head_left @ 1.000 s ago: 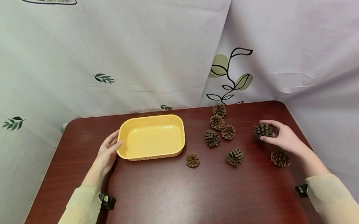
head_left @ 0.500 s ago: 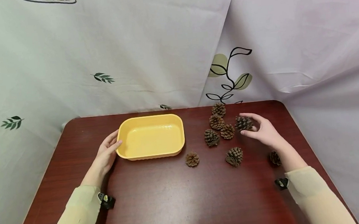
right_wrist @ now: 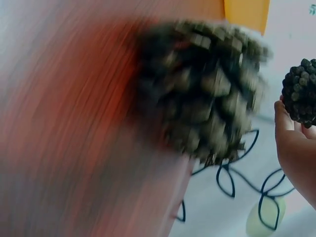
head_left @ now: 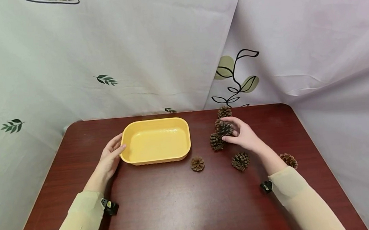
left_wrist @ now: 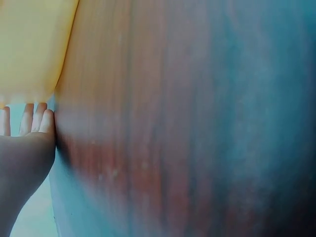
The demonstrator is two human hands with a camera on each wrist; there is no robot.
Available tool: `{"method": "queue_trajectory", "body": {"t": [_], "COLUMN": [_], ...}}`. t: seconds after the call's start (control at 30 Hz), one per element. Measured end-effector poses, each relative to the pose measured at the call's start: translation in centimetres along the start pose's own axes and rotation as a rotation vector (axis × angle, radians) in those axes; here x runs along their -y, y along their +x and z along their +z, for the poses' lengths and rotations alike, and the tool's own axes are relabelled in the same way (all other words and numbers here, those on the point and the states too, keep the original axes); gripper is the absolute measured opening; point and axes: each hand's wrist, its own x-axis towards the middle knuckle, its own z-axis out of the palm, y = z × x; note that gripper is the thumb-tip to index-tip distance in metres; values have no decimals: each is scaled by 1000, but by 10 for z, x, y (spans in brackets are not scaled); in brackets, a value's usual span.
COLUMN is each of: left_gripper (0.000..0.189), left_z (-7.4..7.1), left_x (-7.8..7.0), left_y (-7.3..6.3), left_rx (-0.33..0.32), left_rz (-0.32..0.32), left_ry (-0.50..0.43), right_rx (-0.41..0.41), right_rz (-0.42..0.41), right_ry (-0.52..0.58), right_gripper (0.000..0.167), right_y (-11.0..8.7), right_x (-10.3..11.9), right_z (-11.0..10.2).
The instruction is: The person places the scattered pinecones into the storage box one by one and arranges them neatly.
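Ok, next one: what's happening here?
A person's left grip holds the yellow tray at its left end. The right grip has a pine cone between thumb and fingers, by a cluster of others; whether it touches them is unclear. More pine cones lie loose on the reddish-brown table.

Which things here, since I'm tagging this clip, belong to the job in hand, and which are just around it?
Part of the job, it seems:
yellow tray, with the left hand at its rim
pinecone held in the right hand
other pinecones on the table, probably

Just around it:
the table itself
patterned cloth behind
wrist cameras
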Motion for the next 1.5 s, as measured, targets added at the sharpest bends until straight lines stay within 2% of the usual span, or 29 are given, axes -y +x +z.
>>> {"method": "queue_trajectory", "body": {"t": [0.67, 1.27, 1.5], "left_gripper": [39, 42, 39], "left_z": [2, 0, 0], "left_x": [2, 2, 2], "left_y": [0, 0, 0], "left_rx": [-17, -1, -2], "left_rz": [-7, 2, -5], "left_ry": [21, 11, 6], "right_rx": [50, 142, 178], "right_rz": [-44, -30, -34], "right_ry": [119, 94, 39], "right_gripper": [69, 72, 74], "right_y": [46, 81, 94], "right_x": [29, 45, 51], "right_z": [85, 156, 184]}}
